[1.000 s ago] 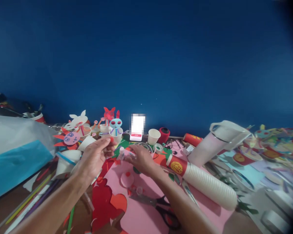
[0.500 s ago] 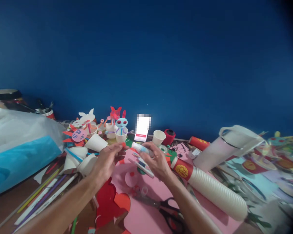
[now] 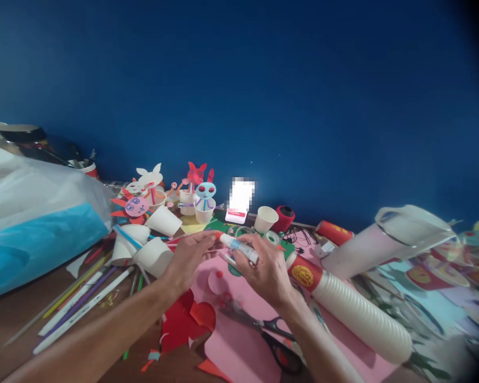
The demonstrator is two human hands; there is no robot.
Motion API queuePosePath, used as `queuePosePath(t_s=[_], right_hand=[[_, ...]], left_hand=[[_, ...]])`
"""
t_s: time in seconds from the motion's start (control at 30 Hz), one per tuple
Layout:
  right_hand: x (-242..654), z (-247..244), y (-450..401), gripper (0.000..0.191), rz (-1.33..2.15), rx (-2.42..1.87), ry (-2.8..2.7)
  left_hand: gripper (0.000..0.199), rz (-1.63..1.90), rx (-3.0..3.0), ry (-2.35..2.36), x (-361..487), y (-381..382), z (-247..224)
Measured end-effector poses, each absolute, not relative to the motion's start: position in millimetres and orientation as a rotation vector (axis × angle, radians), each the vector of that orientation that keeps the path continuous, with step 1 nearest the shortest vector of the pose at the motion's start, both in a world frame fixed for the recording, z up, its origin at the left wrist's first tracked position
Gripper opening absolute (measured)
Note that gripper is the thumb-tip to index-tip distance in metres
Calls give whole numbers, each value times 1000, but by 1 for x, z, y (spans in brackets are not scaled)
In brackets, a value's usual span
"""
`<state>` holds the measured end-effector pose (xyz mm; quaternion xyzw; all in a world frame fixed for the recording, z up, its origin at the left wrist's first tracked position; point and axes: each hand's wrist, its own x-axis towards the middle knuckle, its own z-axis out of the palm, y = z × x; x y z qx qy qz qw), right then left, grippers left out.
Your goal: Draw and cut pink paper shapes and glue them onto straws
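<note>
My right hand (image 3: pixel 265 266) holds a white and blue glue stick (image 3: pixel 239 248), its end pointing left. My left hand (image 3: pixel 193 258) has its fingertips pinched at a small red piece (image 3: pixel 217 235), which touches or nearly touches the tip of the stick. Below both hands lies pink paper (image 3: pixel 239 338), with black-handled scissors (image 3: pixel 281 354) on it. Red paper cutouts (image 3: pixel 179 319) are at its left edge. A thin white object (image 3: pixel 226 259) shows beneath the stick, partly hidden by my right hand.
Paper-cup figures (image 3: pixel 205 205) and a lit phone (image 3: pixel 239 197) stand at the back. Stacked cups (image 3: pixel 363 314) and a white jug (image 3: pixel 399 234) are on the right. Marker pens (image 3: pixel 83 308) and a blue-white bag (image 3: pixel 43 223) lie left.
The view has shifted, so most table items appear lower-right or higher. The glue stick's tip and the red piece in my left fingers are now closer together.
</note>
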<state>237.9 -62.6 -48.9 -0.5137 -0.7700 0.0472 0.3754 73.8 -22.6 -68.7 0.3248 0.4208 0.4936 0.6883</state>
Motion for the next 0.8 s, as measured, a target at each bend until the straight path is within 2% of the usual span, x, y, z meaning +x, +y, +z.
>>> queuePosePath(t_s=[0.33, 0.8], right_hand=[[237, -52, -61, 15, -13, -1299, -2002], [239, -57, -64, 17, -59, -1224, -2020]], left_hand=[[20, 1094, 801, 778, 75, -35, -57], [29, 1008, 972, 819, 77, -37, -58]])
